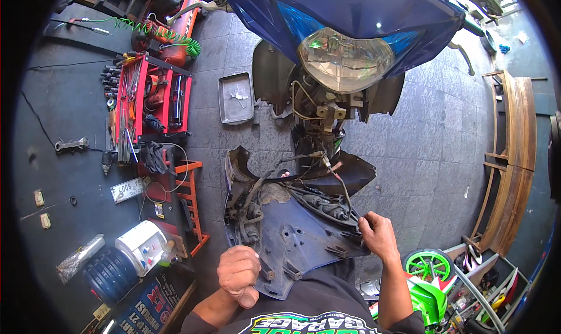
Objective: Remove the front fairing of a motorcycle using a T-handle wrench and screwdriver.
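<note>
A dark blue scooter front fairing panel (307, 247) lies against my body, its dusty inner face turned up toward me. My right hand (377, 235) is closed on its right edge. At the lower left edge my left hand (238, 272) is closed, fingers curled against the panel's rim. Two lamp housings with wires, a left one (252, 220) and a right one (324, 204), sit inside the panel. A wiring connector (319, 155) runs from it toward the scooter. Beyond stands the blue scooter (345, 7) with its round-edged headlight (346, 61) and exposed front frame.
A metal tray (236, 121) rests on the tiled floor left of the scooter. Further left are a red tool cart (153, 94), an orange compressor (175, 45) and a white bucket (141, 246). At right are a wooden bench (517, 159) and a green-wheeled toy motorcycle (429, 267).
</note>
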